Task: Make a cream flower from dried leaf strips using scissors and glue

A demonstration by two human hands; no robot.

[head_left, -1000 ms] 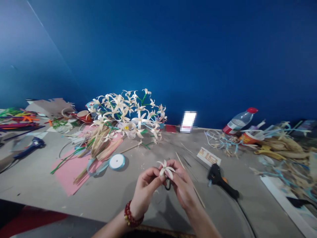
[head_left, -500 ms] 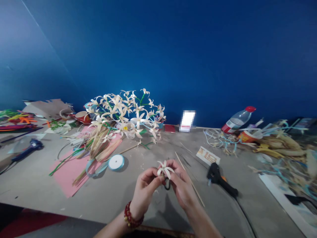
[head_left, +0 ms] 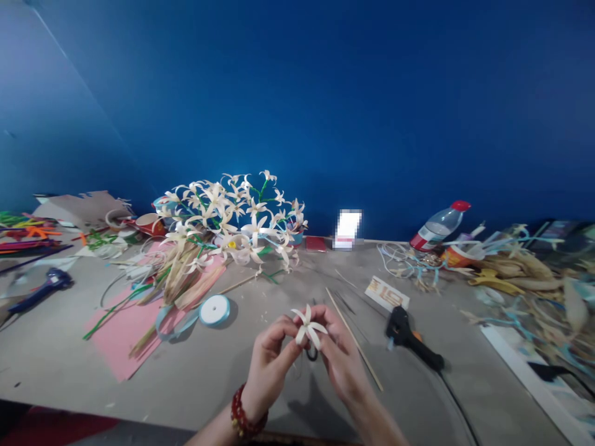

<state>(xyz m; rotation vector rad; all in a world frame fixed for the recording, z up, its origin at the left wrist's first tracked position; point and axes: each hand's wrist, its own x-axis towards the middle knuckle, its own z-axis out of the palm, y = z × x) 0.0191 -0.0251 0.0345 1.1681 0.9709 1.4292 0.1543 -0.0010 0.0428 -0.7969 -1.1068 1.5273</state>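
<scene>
Between my two hands is a white artificial flower point(head_left: 307, 327) with narrow curled petals, facing up toward me. My left hand point(head_left: 271, 354), with a red bead bracelet point(head_left: 242, 414) on its wrist, pinches the flower from the left, thumb and fingers closed. From the other side my right hand point(head_left: 341, 353) closes its fingers on the same flower. Just beneath the petals a dark loop point(head_left: 312, 355) shows, like a scissor handle; whether a hand holds it I cannot tell. The fingertips behind the petals are hidden.
Left of my hands lie a light-blue ribbon spool point(head_left: 214, 310) and pink paper point(head_left: 116, 337) under dried husks. Behind stands a bunch of white flowers point(head_left: 216, 201). A black glue gun point(head_left: 411, 341), a thin stick point(head_left: 356, 341) and a tilted bottle point(head_left: 439, 226) are on the right.
The flower has tilted slightly between my fingers, so its petals look more spread. Both hands keep their grip. The whole view has shifted a little.
</scene>
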